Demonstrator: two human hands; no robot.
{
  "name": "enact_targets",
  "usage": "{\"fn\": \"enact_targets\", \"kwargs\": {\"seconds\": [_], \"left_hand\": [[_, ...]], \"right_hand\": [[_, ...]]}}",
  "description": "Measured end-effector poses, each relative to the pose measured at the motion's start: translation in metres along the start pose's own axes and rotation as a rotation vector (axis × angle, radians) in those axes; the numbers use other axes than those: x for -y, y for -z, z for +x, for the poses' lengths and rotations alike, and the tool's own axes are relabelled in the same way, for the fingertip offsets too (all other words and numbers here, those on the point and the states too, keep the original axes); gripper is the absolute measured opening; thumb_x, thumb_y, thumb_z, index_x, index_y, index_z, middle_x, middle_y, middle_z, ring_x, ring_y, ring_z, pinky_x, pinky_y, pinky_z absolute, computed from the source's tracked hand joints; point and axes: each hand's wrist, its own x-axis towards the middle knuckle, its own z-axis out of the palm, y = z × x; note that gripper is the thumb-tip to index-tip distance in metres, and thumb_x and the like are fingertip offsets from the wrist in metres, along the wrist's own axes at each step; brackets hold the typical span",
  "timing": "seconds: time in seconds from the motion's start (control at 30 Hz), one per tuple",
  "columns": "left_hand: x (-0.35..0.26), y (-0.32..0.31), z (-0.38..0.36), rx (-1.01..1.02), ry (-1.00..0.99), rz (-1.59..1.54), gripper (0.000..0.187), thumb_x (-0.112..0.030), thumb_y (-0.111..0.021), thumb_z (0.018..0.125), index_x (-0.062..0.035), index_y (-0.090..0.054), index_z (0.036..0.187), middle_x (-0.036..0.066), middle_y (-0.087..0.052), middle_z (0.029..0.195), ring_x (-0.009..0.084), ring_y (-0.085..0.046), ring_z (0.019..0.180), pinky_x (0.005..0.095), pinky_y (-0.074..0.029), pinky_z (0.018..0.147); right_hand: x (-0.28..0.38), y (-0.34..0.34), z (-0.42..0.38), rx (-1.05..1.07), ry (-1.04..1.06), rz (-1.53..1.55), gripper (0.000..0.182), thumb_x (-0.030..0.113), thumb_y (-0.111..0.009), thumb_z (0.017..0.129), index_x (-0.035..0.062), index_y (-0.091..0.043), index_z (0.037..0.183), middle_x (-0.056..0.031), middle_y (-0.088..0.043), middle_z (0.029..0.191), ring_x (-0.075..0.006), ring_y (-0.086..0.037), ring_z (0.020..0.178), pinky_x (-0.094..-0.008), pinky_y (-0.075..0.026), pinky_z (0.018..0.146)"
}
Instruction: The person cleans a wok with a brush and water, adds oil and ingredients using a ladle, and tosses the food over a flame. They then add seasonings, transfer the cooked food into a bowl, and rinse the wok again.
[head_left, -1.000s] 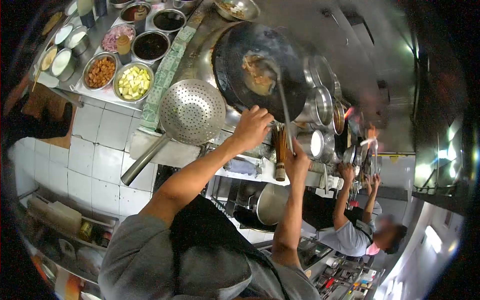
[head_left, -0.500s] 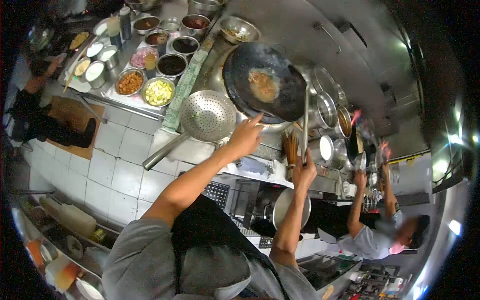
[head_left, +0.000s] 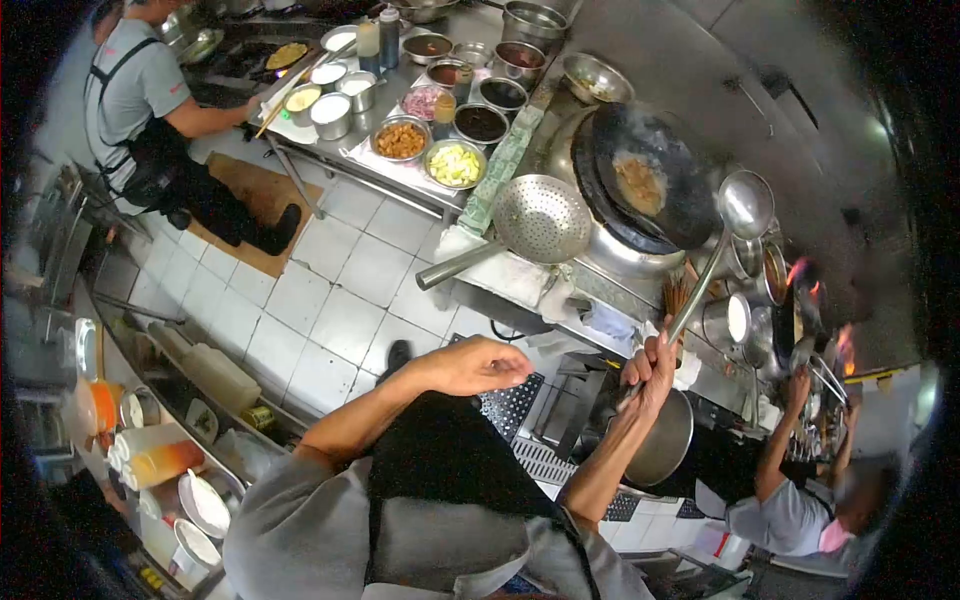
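Note:
My right hand (head_left: 650, 370) is wrapped round the handle of a metal ladle (head_left: 746, 206). The ladle's bowl is raised beside the rim of a black wok (head_left: 690, 205), which stands tilted on the stove. Browned food (head_left: 640, 185) lies in the wok, with steam rising off it. In front of my apron, my left hand (head_left: 475, 364) hovers with loosely bent fingers and nothing visible in it. Between that hand and the wok, a perforated strainer (head_left: 543, 220) with a thick handle rests at the counter's edge.
A side table holds bowls of yellow-green chunks (head_left: 456, 164), brown cubes (head_left: 400, 138) and dark sauces (head_left: 481, 124), plus squeeze bottles (head_left: 389, 38). One co-worker (head_left: 140, 80) stands at the far left. Another (head_left: 780, 510) works near flames (head_left: 847, 350) at right. A large pot (head_left: 665, 440) is below my right hand.
My left hand has drawn back from the wok's edge toward my body. My right hand has tilted the ladle, and its bowl now shows clear of the wok. The view has shifted left.

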Motion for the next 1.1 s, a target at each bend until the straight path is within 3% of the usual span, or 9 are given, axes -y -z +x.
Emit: {"fn": "enact_targets", "kwargs": {"seconds": [0.17,0.27,0.33,0.4,0.47,0.53,0.67,0.93,1.1], "left_hand": [[-0.015,0.02,0.004,0.092,-0.123,0.19,0.029,-0.022,-0.059,0.09,0.0009,-0.061,0.108,0.018,-0.066,0.1,0.0257,-0.064,0.093,0.0361,-0.05,0.079],[-0.02,0.054,-0.03,0.123,-0.277,0.421,0.029,-0.024,-0.06,0.088,-0.0006,-0.062,0.104,0.02,-0.065,0.094,0.033,-0.062,0.092,0.0414,-0.048,0.081],[-0.015,0.089,-0.055,0.15,-0.279,0.372,0.028,-0.024,-0.06,0.088,-0.0004,-0.062,0.103,0.019,-0.066,0.093,0.0326,-0.064,0.089,0.04,-0.049,0.078],[-0.01,0.125,-0.081,0.191,-0.047,0.152,0.029,-0.022,-0.059,0.09,0.0009,-0.061,0.108,0.017,-0.066,0.099,0.0259,-0.066,0.086,0.0343,-0.051,0.077],[-0.008,0.157,-0.106,-0.008,-0.056,0.271,0.026,-0.018,-0.06,0.09,0.0006,-0.061,0.108,0.016,-0.067,0.1,0.0226,-0.066,0.088,0.0332,-0.052,0.077],[-0.017,0.173,-0.131,-0.29,-0.01,0.284,0.023,-0.016,-0.061,0.087,0.0015,-0.062,0.103,0.018,-0.066,0.099,0.0301,-0.065,0.091,0.0357,-0.05,0.078],[-0.017,0.203,-0.163,-0.401,0.059,0.242,0.026,-0.016,-0.061,0.088,0.0027,-0.062,0.106,0.017,-0.067,0.096,0.0304,-0.065,0.09,0.0344,-0.05,0.079],[-0.032,0.205,-0.122,-0.334,-0.007,0.377,0.028,-0.013,-0.061,0.087,0.0026,-0.06,0.11,0.019,-0.064,0.097,0.0271,-0.065,0.086,0.0323,-0.05,0.073],[-0.05,0.201,-0.08,-0.295,0.077,0.528,0.042,-0.014,-0.064,0.084,0.0033,-0.053,0.12,0.022,-0.062,0.102,0.0331,-0.063,0.089,0.0359,-0.05,0.073]], "right_hand": [[-0.035,-0.04,-0.061,-0.041,0.044,-0.102,0.052,0.017,-0.055,0.092,0.0099,-0.035,0.139,0.0021,-0.04,0.067,-0.005,-0.035,0.039,-0.022,-0.033,0.03],[-0.087,-0.08,-0.078,0.043,-0.043,-0.11,0.06,0.016,-0.065,0.085,0.0119,-0.034,0.136,0.0,-0.046,0.071,-0.0104,-0.045,0.046,-0.0269,-0.042,0.037],[-0.126,-0.112,-0.085,0.153,-0.207,0.064,0.053,0.005,-0.068,0.081,0.0102,-0.037,0.124,-0.0068,-0.055,0.082,-0.0212,-0.059,0.068,-0.0373,-0.053,0.063],[-0.165,-0.136,-0.088,0.209,-0.331,0.06,0.047,0.001,-0.067,0.081,0.0102,-0.041,0.119,-0.0077,-0.058,0.085,-0.0228,-0.06,0.078,-0.0404,-0.051,0.075],[-0.194,-0.159,-0.09,0.327,-0.405,0.075,0.04,-0.003,-0.064,0.081,0.0095,-0.045,0.114,-0.0073,-0.059,0.088,-0.0232,-0.061,0.084,-0.0391,-0.05,0.08],[-0.22,-0.176,-0.092,0.366,-0.44,0.056,0.034,-0.004,-0.063,0.083,0.0077,-0.046,0.109,-0.0078,-0.06,0.091,-0.0235,-0.061,0.089,-0.039,-0.05,0.083],[-0.254,-0.208,-0.086,0.549,-0.406,0.012,0.025,-0.01,-0.055,0.085,0.0068,-0.049,0.103,-0.0085,-0.061,0.094,-0.0233,-0.063,0.096,-0.0408,-0.051,0.09],[-0.294,-0.224,-0.09,0.637,-0.393,-0.129,0.03,-0.002,-0.057,0.089,0.0057,-0.04,0.113,-0.0075,-0.054,0.11,-0.0164,-0.056,0.103,-0.0342,-0.049,0.089],[-0.311,-0.22,-0.076,0.611,-0.359,-0.24,0.036,0.0,-0.059,0.089,0.0035,-0.038,0.119,-0.0073,-0.054,0.11,-0.0173,-0.056,0.105,-0.0332,-0.051,0.086]]}}
